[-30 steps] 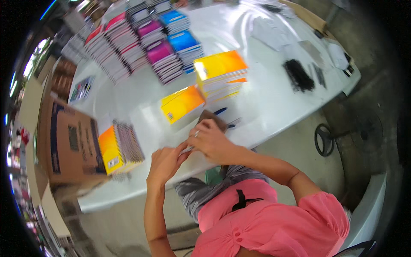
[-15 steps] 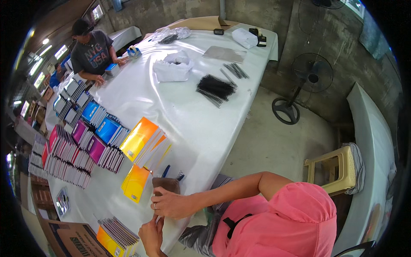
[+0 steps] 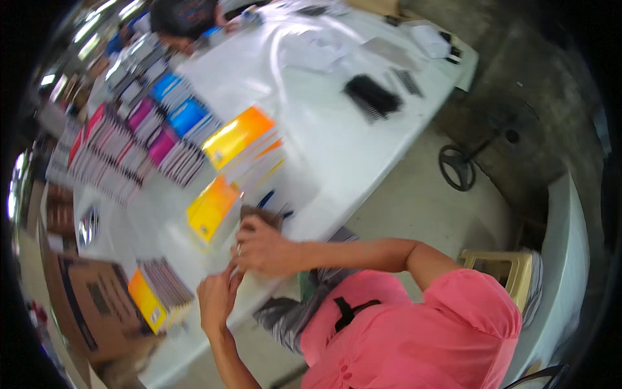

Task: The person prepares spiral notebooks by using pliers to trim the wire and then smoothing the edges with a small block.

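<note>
- Where the table edge nears the body, both hands meeting over a brown pad beside a yellow book.
- Right hand laid on the near end of the brown pad, fingers curled down over it; ring on one finger.
- Left hand just below, fingertips touching the right hand's, fingers bent; whether pinching anything, cannot tell through the blur.
- Brown pad flat at the table's near edge, touching the yellow book, blue pens just beyond.
- Orange stack farther out, then rows of pink and blue books.
- Cardboard box at left, small yellow stack against it.
- Black combs well apart on the far side.
- Another person at the far end.
- Fan on the floor, stool at right.
</note>
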Motion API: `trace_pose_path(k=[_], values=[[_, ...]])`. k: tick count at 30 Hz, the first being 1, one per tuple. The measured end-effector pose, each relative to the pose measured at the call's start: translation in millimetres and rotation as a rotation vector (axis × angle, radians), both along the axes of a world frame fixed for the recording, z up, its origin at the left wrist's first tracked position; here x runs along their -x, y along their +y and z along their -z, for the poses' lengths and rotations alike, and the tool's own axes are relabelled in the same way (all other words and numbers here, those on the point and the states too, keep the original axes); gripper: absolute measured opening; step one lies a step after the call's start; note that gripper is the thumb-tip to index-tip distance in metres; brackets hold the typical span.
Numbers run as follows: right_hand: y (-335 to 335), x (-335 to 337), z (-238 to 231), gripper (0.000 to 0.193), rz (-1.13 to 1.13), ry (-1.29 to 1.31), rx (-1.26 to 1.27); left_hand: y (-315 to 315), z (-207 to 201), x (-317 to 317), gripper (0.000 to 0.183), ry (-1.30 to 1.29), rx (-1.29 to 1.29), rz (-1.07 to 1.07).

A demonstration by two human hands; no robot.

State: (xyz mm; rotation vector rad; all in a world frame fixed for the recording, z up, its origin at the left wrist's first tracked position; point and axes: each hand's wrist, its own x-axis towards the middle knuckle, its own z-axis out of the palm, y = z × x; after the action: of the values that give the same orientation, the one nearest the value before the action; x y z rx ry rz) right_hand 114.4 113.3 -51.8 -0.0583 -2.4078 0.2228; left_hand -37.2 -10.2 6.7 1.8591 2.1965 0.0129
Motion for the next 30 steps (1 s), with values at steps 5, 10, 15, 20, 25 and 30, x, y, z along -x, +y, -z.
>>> trace_pose_path(k=[5, 10, 15, 20, 25, 30], values=[[14, -13, -21, 0.02, -0.116, -0.086, 0.162, 7, -1, -3, 0.036, -0.047, -0.035, 0.004], [12, -13, -21, 0.021, -0.101, -0.183, 0.102, 0, -13, 3, 0.04, -0.123, 0.015, -0.016], [73, -30, -37, 0.045, -0.325, -0.498, 0.64, -1, -22, 2, 0.043, -0.152, 0.157, 0.119], [94, -24, -47, 0.068, -0.233, -0.798, 0.117, -11, 0, 1, 0.054, -0.091, -0.129, 0.245], [100, -13, -67, 0.069, -0.234, -0.912, 0.566, -25, 5, -9, 0.061, -0.063, -0.188, 0.074], [81, -21, -38, 0.066, -0.194, -0.731, 0.157, -26, 6, -13, 0.064, -0.016, -0.29, -0.059]])
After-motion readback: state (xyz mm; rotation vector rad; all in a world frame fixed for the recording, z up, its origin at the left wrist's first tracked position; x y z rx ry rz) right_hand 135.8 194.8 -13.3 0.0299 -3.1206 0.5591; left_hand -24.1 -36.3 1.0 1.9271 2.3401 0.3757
